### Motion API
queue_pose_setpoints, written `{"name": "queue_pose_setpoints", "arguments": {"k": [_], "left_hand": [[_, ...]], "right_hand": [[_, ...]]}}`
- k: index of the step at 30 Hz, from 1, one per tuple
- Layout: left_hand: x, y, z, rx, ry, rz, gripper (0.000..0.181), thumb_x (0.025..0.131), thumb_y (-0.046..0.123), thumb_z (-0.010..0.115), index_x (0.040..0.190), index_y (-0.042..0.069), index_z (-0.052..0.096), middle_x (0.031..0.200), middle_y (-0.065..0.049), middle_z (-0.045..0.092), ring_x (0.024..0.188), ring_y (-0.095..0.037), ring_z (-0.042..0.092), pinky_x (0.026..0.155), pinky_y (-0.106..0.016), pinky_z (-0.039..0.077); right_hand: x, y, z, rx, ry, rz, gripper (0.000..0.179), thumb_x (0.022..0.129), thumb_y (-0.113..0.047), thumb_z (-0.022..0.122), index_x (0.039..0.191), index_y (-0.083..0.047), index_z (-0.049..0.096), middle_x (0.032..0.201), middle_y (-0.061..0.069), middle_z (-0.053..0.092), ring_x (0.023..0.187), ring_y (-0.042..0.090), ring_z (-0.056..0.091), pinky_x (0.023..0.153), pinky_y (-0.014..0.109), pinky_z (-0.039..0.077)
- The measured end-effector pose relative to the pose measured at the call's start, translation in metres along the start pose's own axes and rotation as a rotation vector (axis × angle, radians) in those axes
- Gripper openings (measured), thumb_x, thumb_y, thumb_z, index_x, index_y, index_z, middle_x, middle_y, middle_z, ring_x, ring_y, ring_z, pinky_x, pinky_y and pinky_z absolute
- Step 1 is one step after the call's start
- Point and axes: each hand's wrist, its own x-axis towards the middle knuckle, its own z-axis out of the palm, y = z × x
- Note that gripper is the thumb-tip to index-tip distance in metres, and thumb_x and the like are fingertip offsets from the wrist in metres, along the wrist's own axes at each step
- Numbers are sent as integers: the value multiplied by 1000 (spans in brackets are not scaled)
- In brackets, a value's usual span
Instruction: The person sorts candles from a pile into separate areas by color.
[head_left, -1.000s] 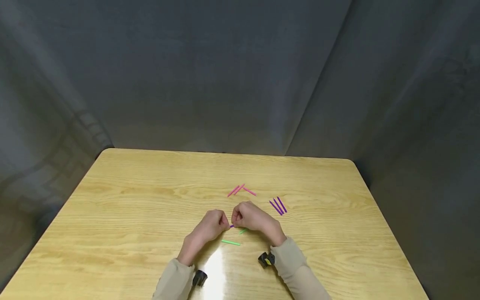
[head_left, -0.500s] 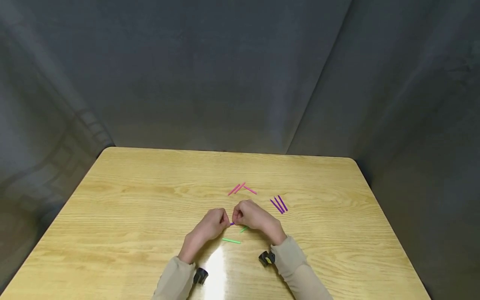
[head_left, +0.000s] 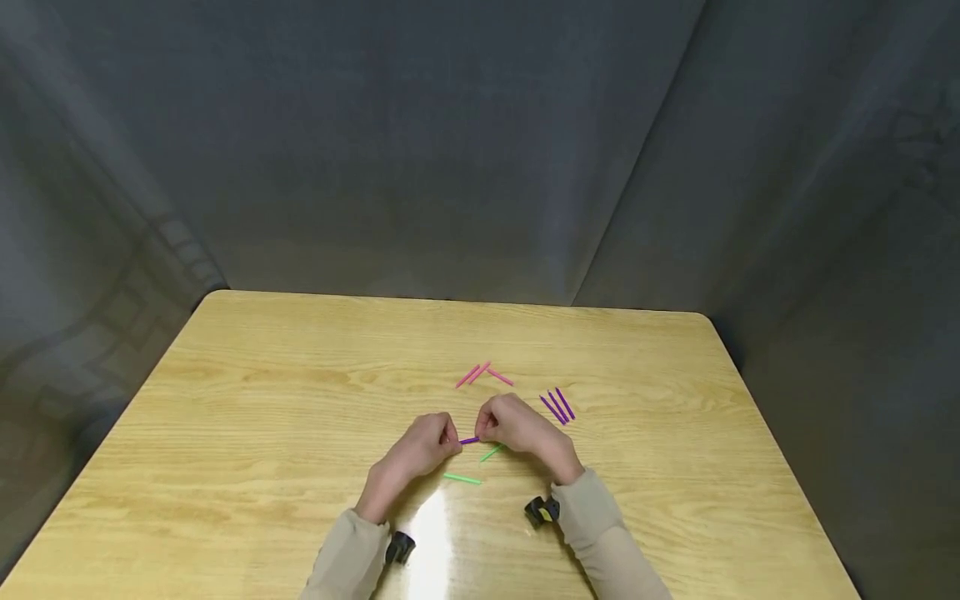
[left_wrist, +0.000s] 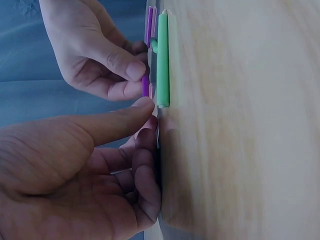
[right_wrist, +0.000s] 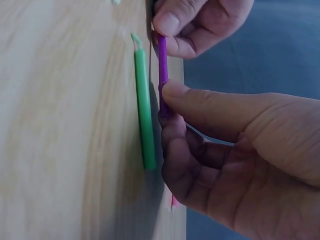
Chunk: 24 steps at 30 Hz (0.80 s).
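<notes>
In the head view, a thin purple candle point(head_left: 468, 440) lies level between both hands, near the middle of the table. My left hand point(head_left: 420, 446) pinches its left end between thumb and fingers. The other end is pinched by my right hand point(head_left: 517, 427); the right wrist view shows the purple shaft point(right_wrist: 163, 60) spanning the two sets of fingertips. Just beneath the right hand rests a slanted green candle point(head_left: 491, 452), its wick visible in the right wrist view. A second green candle point(head_left: 462, 478) lies closer to the person, below the hands.
Several purple candles point(head_left: 558, 407) lie side by side to the right of the right hand. Beyond the hands are three pink candles point(head_left: 480, 372) on the wooden table point(head_left: 300, 350). A grey curtain point(head_left: 420, 167) hangs behind the table and on both sides.
My right hand has shifted slightly right, so more of the purple candle and of the slanted green candle shows. The left hand has stayed nearly in place.
</notes>
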Motion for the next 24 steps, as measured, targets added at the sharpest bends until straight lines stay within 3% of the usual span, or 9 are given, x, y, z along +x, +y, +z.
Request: {"name": "queue_pose_setpoints", "arguments": {"k": [5, 13, 19, 24], "left_hand": [[1, 1, 1, -4, -12, -8, 12, 86, -1, 67, 81, 4, 57, 71, 2, 52, 66, -11, 47, 59, -24, 42], [-1, 0, 0, 9, -23, -19, 11, 88, 0, 65, 82, 4, 57, 74, 2, 53, 68, -11, 47, 61, -25, 42], [-1, -1, -1, 0, -34, -25, 10, 90, 2, 65, 83, 4, 57, 75, 1, 53, 68, -12, 47, 60, -24, 42], [0, 0, 0, -6, -40, -36, 12, 90, 3, 65, 82, 3, 57, 74, 1, 52, 68, -13, 46, 59, -24, 40]], "right_hand": [[-8, 7, -11, 33, 30, 26, 9, 85, 1, 68, 79, -6, 70, 72, -4, 63, 65, 5, 52, 63, 24, 46], [-33, 25, -31, 133, 157, 129, 7, 91, -4, 65, 86, -3, 70, 75, 4, 63, 65, 11, 50, 59, 24, 43], [-47, 39, -38, 210, 311, 251, 7, 91, -7, 66, 92, -2, 70, 79, 9, 64, 66, 15, 51, 59, 25, 43], [-58, 51, -43, 206, 485, 346, 9, 92, -7, 64, 93, 0, 70, 79, 10, 65, 64, 18, 54, 53, 24, 43]]}}
